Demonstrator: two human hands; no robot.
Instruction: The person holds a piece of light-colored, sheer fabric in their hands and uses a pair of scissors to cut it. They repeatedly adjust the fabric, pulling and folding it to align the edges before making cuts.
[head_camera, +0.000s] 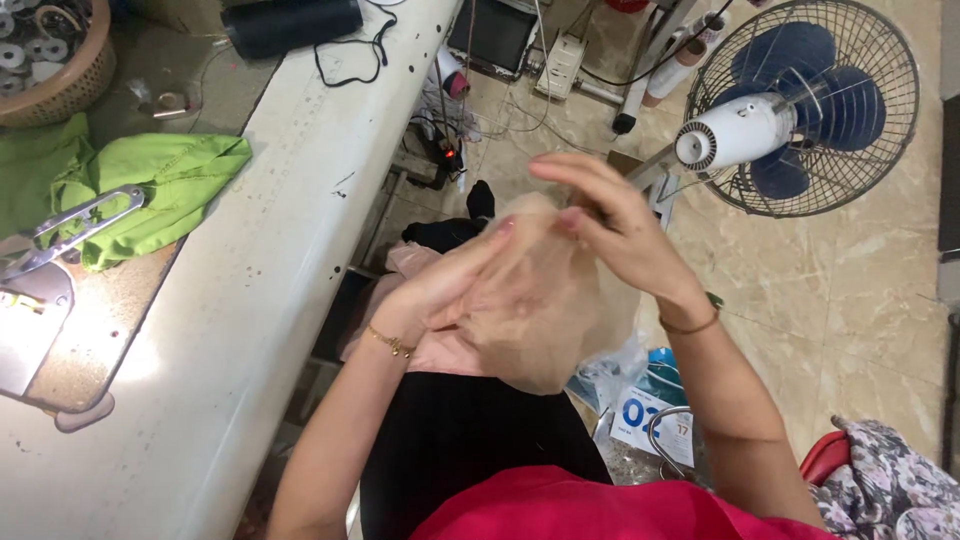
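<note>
- Both hands meet above the lap, beside the white sewing table (250, 300).
- Left hand (440, 290) lies under and behind the sheer beige fabric (530, 310), fingers loosely curled into it.
- Fabric hangs between the hands, long side running down.
- Right hand (610, 230) pinches its top edge; equally near.

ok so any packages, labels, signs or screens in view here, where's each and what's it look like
Dark screen: top centre, on the floor past the table edge, flat black rectangle, unlit.
White printed card: on the floor under the right forearm, tilted rectangle with blue and red print.
Clear plastic bag: beside the card, crumpled, see-through.
</note>
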